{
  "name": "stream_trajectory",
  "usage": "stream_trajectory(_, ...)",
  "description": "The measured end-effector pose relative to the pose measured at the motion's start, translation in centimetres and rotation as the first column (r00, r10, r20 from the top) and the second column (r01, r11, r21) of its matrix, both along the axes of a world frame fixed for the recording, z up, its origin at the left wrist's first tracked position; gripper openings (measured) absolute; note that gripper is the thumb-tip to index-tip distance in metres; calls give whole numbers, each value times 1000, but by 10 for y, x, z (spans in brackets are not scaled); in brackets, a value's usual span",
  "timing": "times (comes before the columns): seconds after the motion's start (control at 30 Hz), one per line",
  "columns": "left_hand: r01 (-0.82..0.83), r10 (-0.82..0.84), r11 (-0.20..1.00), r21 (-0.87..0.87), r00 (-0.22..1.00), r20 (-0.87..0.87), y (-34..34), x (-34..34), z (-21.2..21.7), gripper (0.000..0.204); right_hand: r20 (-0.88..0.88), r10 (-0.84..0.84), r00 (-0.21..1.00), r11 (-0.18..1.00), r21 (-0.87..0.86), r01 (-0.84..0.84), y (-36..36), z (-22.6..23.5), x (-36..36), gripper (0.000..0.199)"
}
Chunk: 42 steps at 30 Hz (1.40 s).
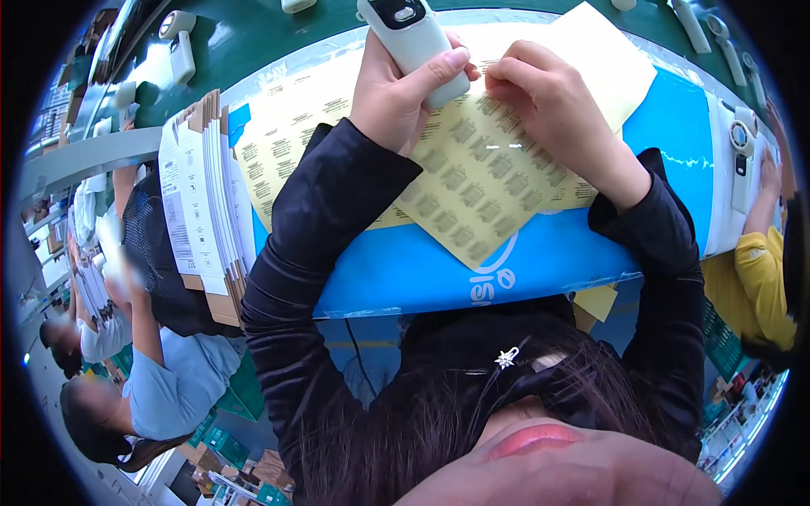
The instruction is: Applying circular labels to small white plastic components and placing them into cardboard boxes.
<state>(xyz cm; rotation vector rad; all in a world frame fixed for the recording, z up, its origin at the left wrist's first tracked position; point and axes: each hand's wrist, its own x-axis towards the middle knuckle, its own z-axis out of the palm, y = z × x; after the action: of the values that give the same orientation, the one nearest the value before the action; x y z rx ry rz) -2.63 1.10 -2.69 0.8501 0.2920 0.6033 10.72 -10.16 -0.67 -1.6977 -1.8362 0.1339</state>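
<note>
My left hand point(390, 99) is closed around a white handheld fan point(418, 52), holding it by the handle. A black panel faces up on that handle, and its far end is cut off by the picture's top edge. Beside it, my right hand point(553, 99) has its thumb and fingers pinched together close to the fan's lower end; what they hold, if anything, is hidden. Under both hands lies a yellowish sheet of clear printed labels point(472, 198), one corner pointing toward me. More label sheets point(291, 118) spread beneath it.
The blue-topped bench point(405, 270) runs across in front of me. Folded cartons point(198, 202) stand stacked at the left. Other white fans point(179, 51) lie on the green surface beyond. A co-worker in yellow point(764, 270) sits right, near another fan point(742, 160); one in light blue point(181, 346) sits left.
</note>
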Motion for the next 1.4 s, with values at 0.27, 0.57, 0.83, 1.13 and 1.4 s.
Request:
stream_trajectory(0.27,-20,15,989,145,999,30,-2,-3,-3,37,-139,87,986,996,22,-85,-5,-3,7,8)
stream_trajectory(0.57,-46,45,995,-88,999,-9,-2,-6,13,33,-161,107,981,994,34,-103,-4,-3,7,22)
stream_trajectory(0.83,-86,78,979,-187,996,-48,-2,-5,17,32,-119,111,987,994,-4,-112,-5,-2,7,21)
stream_trajectory(1.13,-87,78,976,-200,996,-53,-2,-5,18,29,-37,107,994,994,-24,-108,-4,2,1,17)
stream_trajectory(1.4,-90,80,972,-216,995,-56,-1,-6,17,28,38,134,990,991,-16,-133,-6,-1,4,15)
